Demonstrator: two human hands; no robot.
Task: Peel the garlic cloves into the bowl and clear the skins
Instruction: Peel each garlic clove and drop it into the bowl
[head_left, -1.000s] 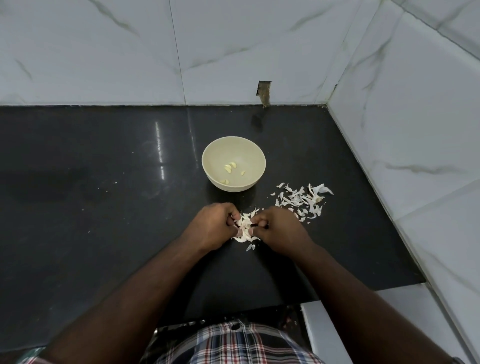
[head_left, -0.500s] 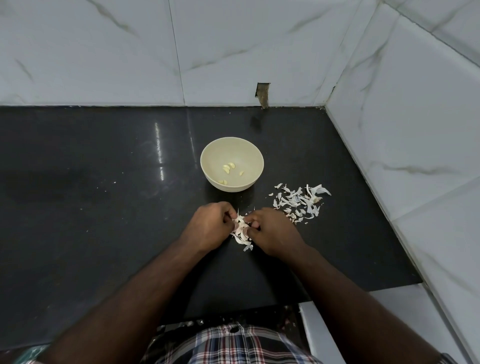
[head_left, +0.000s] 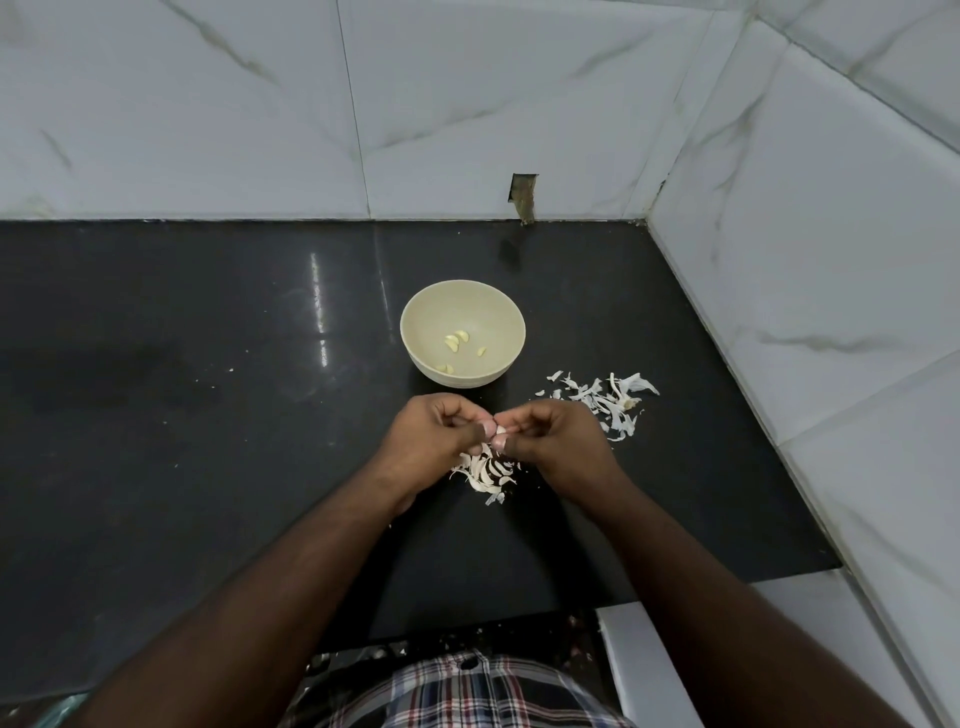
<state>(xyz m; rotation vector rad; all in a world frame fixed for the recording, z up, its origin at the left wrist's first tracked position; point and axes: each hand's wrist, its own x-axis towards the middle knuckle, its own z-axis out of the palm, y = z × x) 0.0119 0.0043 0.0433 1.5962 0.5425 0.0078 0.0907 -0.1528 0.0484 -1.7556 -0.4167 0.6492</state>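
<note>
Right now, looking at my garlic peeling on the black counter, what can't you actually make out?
- Head view: small pale garlic clove pinched between left hand and right hand; fingertips cover most of it, so how much is peeled is unclear.
- White papery skin pile beneath the hands: partly covered.
- Round cream bowl: peeled pieces inside too small to count surely.
- Both elbows: cut off by the bottom edge.

no legible text anywhere
</note>
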